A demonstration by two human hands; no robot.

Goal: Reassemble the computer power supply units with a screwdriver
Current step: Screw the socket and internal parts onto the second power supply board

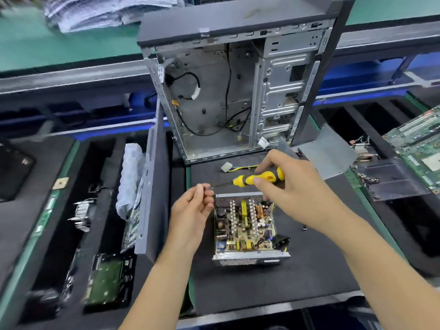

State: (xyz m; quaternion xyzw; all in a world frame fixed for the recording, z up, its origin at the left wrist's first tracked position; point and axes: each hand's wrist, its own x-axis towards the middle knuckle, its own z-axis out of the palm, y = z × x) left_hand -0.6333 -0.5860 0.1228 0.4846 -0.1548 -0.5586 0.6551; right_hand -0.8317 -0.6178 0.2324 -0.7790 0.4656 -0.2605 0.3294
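An open power supply unit sits on the black mat, its circuit board and coils exposed, a black power socket at its right side. My right hand grips a yellow and black screwdriver just above the unit's far edge, shaft pointing left. My left hand is at the unit's left side and pinches the screwdriver's thin tip between thumb and finger; whether a screw is there I cannot tell. A grey metal cover lies behind my right hand.
An open, empty computer case stands upright at the mat's far edge, cables inside. A white connector with coloured wires lies before it. Foam trays left hold a hard drive and heatsink; a motherboard lies right. A small screw lies on the mat.
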